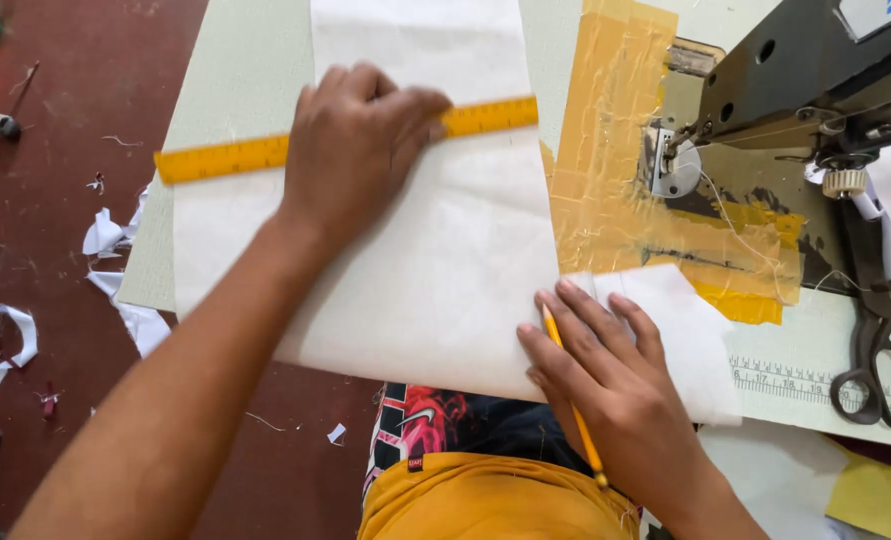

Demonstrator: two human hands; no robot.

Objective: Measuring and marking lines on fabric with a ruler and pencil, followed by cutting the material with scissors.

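Note:
My left hand [360, 140] presses flat on a yellow ruler [225, 155] that lies across a sheet of white fabric [445, 270] on the sewing table [245, 60]. My right hand [605, 385] rests at the fabric's near right edge. A yellow pencil [575, 415] is tucked between its fingers, tip toward the cloth. The ruler's middle is hidden under my left hand.
A sewing machine [815, 70] stands at the back right, with yellow tape [615, 150] on the table around its needle plate [677, 170]. Scissors [875, 350] lie at the right edge. White fabric scraps [115, 240] litter the red floor on the left.

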